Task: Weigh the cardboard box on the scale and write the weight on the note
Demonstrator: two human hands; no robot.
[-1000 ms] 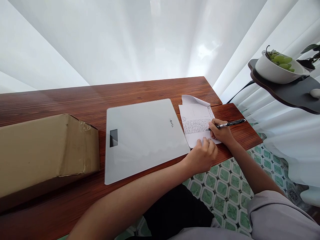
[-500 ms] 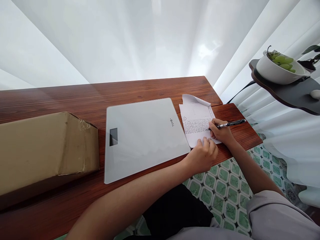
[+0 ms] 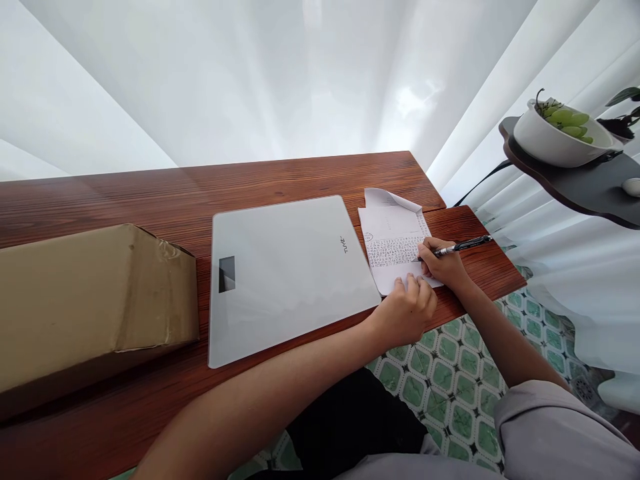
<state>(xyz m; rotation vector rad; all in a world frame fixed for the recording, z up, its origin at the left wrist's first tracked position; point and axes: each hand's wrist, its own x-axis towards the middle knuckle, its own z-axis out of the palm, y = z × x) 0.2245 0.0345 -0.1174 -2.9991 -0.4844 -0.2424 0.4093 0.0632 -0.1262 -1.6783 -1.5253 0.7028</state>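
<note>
A black pen (image 3: 470, 244) is gripped in my right hand (image 3: 445, 268), its tip on the written lines of a small white notepad (image 3: 390, 223). Rows of small handwritten characters fill the middle of the page, and the top sheet is folded back at the far end. My left hand (image 3: 407, 310) rests with its fingertips on the pad's near edge, fingers slightly bent and holding nothing. Just left of the pad lies a flat white scale (image 3: 290, 280) with a dark display, close to my left wrist.
A brown cardboard box (image 3: 95, 293) sits on the left of the wooden table (image 3: 280, 177). At the right, a dark shelf (image 3: 560, 183) bears a white bowl (image 3: 550, 140) with green grapes. White curtains (image 3: 280, 80) hang behind, and green tiles (image 3: 463, 373) cover the floor.
My right hand's pen has tilted very slightly, its back end a little higher. My left hand, the notepad and the scale keep their places.
</note>
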